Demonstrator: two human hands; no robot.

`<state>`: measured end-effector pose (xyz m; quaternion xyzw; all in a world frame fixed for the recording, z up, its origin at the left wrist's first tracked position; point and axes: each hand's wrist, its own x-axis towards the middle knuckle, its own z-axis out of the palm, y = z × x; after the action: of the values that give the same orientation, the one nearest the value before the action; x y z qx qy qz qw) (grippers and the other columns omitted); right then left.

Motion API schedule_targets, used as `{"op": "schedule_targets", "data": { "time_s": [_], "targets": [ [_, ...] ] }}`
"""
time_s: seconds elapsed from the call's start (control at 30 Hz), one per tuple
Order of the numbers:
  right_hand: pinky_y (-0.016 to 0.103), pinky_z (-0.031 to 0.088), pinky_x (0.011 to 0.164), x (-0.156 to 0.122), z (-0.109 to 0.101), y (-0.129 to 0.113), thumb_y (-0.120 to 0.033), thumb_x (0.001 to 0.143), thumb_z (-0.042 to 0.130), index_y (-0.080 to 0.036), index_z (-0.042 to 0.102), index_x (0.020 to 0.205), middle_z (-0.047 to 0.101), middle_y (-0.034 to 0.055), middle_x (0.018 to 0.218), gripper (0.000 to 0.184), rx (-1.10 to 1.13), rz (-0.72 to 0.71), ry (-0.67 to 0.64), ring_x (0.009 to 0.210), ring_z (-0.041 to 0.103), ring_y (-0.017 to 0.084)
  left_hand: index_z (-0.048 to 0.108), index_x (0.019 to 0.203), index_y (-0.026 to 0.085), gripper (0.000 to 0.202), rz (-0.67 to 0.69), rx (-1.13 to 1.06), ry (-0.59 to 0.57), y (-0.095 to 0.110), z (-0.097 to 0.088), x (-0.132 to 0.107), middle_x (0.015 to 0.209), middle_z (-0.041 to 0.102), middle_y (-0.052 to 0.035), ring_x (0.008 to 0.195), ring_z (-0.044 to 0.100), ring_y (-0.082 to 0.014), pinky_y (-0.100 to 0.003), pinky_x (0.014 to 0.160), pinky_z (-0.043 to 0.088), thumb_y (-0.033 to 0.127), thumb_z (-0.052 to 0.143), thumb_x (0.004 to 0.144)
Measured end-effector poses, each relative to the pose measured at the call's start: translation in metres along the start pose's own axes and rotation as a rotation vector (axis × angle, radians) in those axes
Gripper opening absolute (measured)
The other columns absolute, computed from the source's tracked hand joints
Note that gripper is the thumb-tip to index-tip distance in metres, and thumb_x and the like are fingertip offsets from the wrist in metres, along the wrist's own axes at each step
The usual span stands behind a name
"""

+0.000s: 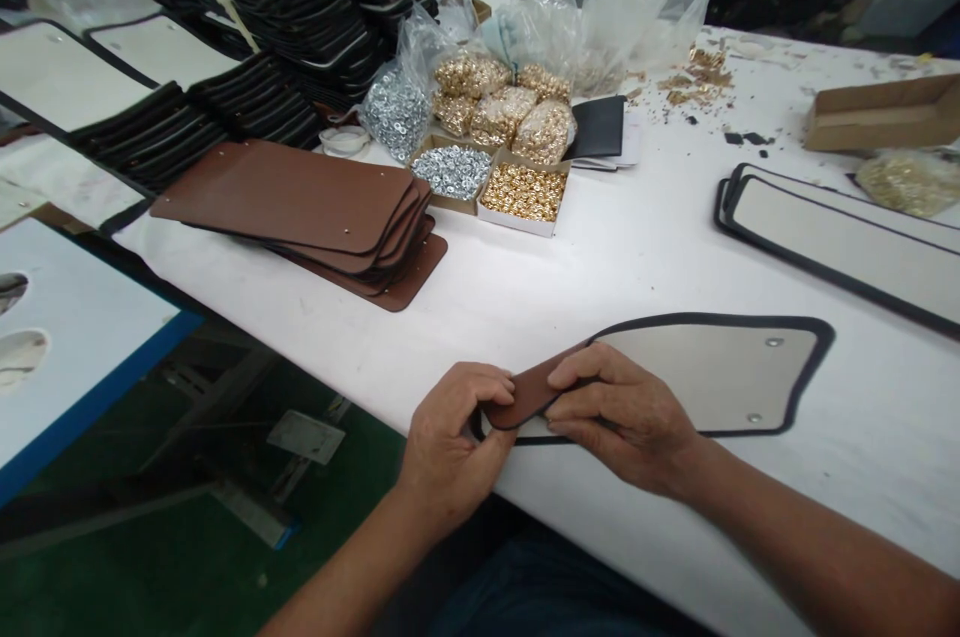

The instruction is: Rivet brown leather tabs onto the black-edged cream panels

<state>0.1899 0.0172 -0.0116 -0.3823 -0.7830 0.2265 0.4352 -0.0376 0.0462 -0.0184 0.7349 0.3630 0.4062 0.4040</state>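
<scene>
A brown leather panel (709, 372) with a pale backing and dark edges lies pale side up at the table's front edge. Its left end is bent up and over, so the brown face shows there. Two silver metal snaps sit near its right end. My left hand (457, 442) grips the folded end between thumb and fingers. My right hand (626, 412) pinches the same folded part from the right, fingertips on the brown face and the near edge. Whether a small piece is under the fingertips is hidden.
A stack of brown panels (300, 197) lies left. Behind are boxes of silver washers (452, 170) and gold fasteners (523, 190), with filled bags (499, 97). Pale-backed panels (847, 227) and a cardboard box (885, 112) are right. Black panels (292, 7) are piled back left.
</scene>
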Motion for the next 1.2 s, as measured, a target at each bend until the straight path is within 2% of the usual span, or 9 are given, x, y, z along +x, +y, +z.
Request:
{"op": "schedule_targets", "data": {
  "time_s": [0.17, 0.4, 0.57, 0.8, 1.0, 1.2],
  "targets": [
    [0.028, 0.054, 0.083, 0.0, -0.002, -0.006, -0.011, 0.092, 0.069, -0.018, 0.071, 0.097, 0.063, 0.0066, 0.106, 0.009, -0.036, -0.022, -0.031, 0.096, 0.062, 0.015, 0.064, 0.091, 0.02, 0.034, 0.082, 0.011, 0.014, 0.002, 0.001, 0.003, 0.1, 0.07, -0.0058, 0.1, 0.068, -0.0213, -0.036, 0.087, 0.056, -0.008, 0.064, 0.072],
    [0.029, 0.054, 0.078, -0.001, -0.002, -0.005, -0.01, 0.091, 0.07, -0.02, 0.071, 0.099, 0.063, 0.0068, 0.107, 0.012, -0.039, -0.007, -0.043, 0.092, 0.061, 0.016, 0.07, 0.105, 0.019, 0.042, 0.148, 0.076, -0.014, 0.002, -0.002, 0.003, 0.105, 0.07, -0.0076, 0.1, 0.067, -0.0202, -0.034, 0.085, 0.056, -0.008, 0.064, 0.074],
    [0.03, 0.055, 0.08, -0.002, -0.001, -0.003, -0.012, 0.091, 0.07, -0.02, 0.071, 0.1, 0.063, 0.0072, 0.108, 0.012, -0.04, -0.015, -0.039, 0.094, 0.063, 0.017, 0.072, 0.104, 0.02, 0.038, 0.143, 0.061, -0.034, 0.002, -0.003, 0.004, 0.103, 0.069, -0.007, 0.099, 0.067, -0.0199, -0.033, 0.083, 0.056, -0.006, 0.066, 0.077],
    [0.033, 0.057, 0.089, 0.002, 0.0, -0.003, -0.015, 0.092, 0.069, -0.023, 0.071, 0.098, 0.064, 0.0075, 0.115, 0.01, -0.037, 0.029, -0.041, 0.105, 0.064, 0.019, 0.073, 0.106, 0.022, 0.025, 0.044, 0.005, -0.121, 0.004, -0.009, 0.008, 0.108, 0.069, -0.008, 0.103, 0.067, -0.0209, -0.035, 0.088, 0.055, 0.005, 0.066, 0.088],
    [0.033, 0.059, 0.085, 0.01, 0.008, -0.004, -0.014, 0.093, 0.068, -0.023, 0.073, 0.097, 0.063, 0.0074, 0.112, 0.011, 0.02, 0.051, 0.042, 0.102, 0.066, 0.019, 0.074, 0.102, 0.023, 0.014, -0.142, -0.063, -0.187, 0.011, -0.015, 0.016, 0.109, 0.07, -0.0055, 0.105, 0.067, -0.0195, -0.032, 0.094, 0.052, 0.018, 0.062, 0.097],
    [0.031, 0.059, 0.084, 0.011, 0.014, 0.003, -0.016, 0.092, 0.072, -0.024, 0.073, 0.099, 0.062, 0.0062, 0.112, 0.011, -0.027, 0.044, 0.117, 0.1, 0.066, 0.017, 0.074, 0.105, 0.022, 0.015, -0.258, -0.105, -0.211, 0.014, -0.016, 0.022, 0.109, 0.071, -0.0042, 0.102, 0.066, -0.0199, -0.031, 0.09, 0.049, 0.026, 0.061, 0.098]
  ]
}}
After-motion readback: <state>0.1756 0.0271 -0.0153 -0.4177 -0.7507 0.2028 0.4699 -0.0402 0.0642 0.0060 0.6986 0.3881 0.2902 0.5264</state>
